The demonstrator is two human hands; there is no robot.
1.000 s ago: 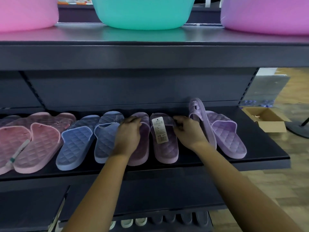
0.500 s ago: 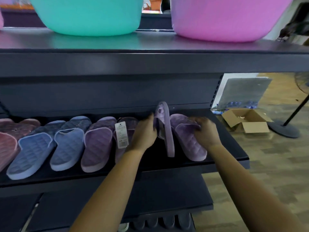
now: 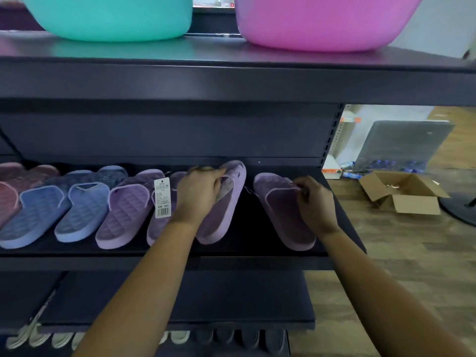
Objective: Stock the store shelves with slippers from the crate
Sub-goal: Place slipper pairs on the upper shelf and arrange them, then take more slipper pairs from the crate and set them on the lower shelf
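A row of quilted slippers lies on the dark middle shelf (image 3: 257,253). My left hand (image 3: 199,193) grips the strap of a lilac slipper (image 3: 224,217), which lies nearly flat. My right hand (image 3: 313,202) holds the strap edge of the rightmost purple slipper (image 3: 278,210). To the left lie a tagged purple pair (image 3: 126,210) with a white barcode tag (image 3: 162,197), a blue pair (image 3: 59,210) and pink slippers (image 3: 10,191). No crate is in view.
A teal basin (image 3: 113,16) and a pink basin (image 3: 322,21) stand on the upper shelf. An open cardboard box (image 3: 401,194) sits on the wooden floor at right. More slippers (image 3: 180,336) line the bottom shelf.
The lilac slipper that stood on edge has been laid down under my left hand. My right hand has slid the rightmost slipper further right, widening the gap between the two.
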